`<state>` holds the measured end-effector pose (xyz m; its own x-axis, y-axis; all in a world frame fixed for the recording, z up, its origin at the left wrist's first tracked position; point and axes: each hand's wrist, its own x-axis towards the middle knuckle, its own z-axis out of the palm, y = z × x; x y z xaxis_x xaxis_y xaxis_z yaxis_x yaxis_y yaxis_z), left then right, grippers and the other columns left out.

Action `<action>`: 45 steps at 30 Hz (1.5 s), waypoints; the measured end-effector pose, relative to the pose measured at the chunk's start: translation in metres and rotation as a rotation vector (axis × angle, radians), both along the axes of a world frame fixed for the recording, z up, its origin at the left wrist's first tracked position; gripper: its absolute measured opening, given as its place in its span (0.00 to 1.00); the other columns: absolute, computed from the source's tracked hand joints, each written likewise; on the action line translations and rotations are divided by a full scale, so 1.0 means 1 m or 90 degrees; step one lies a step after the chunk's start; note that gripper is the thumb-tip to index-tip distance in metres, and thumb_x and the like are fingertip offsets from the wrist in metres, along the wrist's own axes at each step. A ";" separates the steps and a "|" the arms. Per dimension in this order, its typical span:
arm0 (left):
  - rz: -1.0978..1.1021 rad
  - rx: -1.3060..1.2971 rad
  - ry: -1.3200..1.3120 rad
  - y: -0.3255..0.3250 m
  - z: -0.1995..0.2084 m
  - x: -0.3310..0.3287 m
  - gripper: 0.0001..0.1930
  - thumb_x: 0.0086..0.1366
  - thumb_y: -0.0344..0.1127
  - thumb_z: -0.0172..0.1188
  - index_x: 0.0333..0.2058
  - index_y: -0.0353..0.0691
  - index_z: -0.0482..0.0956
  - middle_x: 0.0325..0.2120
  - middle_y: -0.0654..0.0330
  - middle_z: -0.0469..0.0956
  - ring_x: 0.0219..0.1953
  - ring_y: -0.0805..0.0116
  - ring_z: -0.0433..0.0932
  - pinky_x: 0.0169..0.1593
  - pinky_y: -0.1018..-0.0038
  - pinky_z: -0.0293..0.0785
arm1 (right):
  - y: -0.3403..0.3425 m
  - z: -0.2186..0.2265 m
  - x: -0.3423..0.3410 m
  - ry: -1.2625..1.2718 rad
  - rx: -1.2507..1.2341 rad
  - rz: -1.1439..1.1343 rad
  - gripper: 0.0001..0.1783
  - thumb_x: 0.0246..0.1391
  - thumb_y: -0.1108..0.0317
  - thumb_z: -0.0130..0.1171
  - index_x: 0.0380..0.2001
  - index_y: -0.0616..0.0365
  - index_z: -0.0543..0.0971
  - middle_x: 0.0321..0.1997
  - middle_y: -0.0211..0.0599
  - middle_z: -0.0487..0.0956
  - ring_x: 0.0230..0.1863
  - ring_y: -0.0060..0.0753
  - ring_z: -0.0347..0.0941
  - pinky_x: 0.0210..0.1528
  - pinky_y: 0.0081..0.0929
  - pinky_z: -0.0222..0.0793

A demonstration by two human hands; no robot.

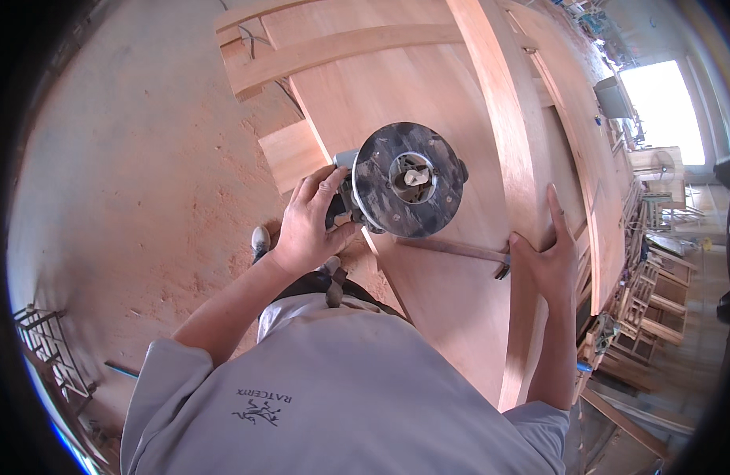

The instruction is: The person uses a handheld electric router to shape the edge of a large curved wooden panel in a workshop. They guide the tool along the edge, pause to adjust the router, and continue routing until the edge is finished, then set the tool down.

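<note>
My left hand (308,214) grips a router (410,180) by its side, fingers wrapped round the body. The tool's round, scuffed black base plate faces up toward me, with a bit in the central hole. My right hand (548,257) is on a long, thick wooden beam (499,103), thumb on its near face and index finger stretched along it; the other fingers are hidden. Between the two hands, a hammer (452,248) lies on a broad wooden panel (388,87), its wooden handle partly behind the router and its dark head beside the beam.
Another wooden strip (365,45) crosses the panel's far end. A small board (290,154) sticks out at the left edge. Sawdust lies over the floor (159,174). Wooden frames (657,305) are stacked at the right, and a metal rack (52,348) stands at the lower left.
</note>
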<state>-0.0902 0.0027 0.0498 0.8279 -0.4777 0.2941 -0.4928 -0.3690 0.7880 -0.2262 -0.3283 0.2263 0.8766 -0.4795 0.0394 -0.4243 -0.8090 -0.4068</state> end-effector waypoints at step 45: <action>0.048 -0.149 -0.131 -0.013 -0.010 0.000 0.51 0.39 0.56 0.80 0.61 0.35 0.75 0.57 0.51 0.77 0.54 0.45 0.76 0.57 0.53 0.77 | 0.086 -0.013 0.063 0.094 -0.160 0.181 0.54 0.45 0.72 0.79 0.76 0.58 0.65 0.72 0.51 0.74 0.70 0.48 0.73 0.70 0.38 0.70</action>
